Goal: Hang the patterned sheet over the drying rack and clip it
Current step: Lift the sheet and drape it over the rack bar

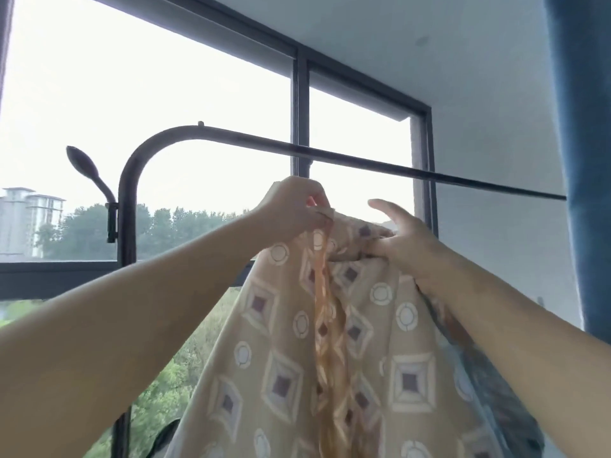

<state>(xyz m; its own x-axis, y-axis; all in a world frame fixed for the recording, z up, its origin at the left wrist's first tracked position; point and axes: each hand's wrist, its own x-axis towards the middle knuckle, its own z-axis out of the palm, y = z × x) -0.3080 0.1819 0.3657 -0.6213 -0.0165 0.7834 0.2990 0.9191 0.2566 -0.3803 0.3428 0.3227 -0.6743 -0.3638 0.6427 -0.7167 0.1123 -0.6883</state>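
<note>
Below the horizontal bar of the drying rack (363, 161), 2 bare hands hold the patterned sheet (284, 375) raised. The sheet's top edge sits just under the bar and is not laid over it. The fabric is beige with a print of squares and circles, and it hangs from the hands out past the bottom of the view.

Hand states:
- Left hand (294, 209): just beneath the bar, fingers curled, pinching a gathered part of the sheet's top edge. A narrow bunch of orange-tinted folds drops straight down from this pinch.
- Right hand (403, 239): beneath the bar and to the right of the left hand, lower fingers curled round a bunched section of the top edge. 1 finger is lifted clear of the fabric and points toward the left hand.

A short span of the edge runs between the 2 hands.

Surroundings relative to the bar:
- At its left end the bar curves down into a dark upright post, which carries a side arm with an oval knob (81, 163).
- Behind the bar stands a dark window frame (299, 104), with trees and pale buildings outside.
- At its right end hangs a blue curtain (582, 127)
</note>
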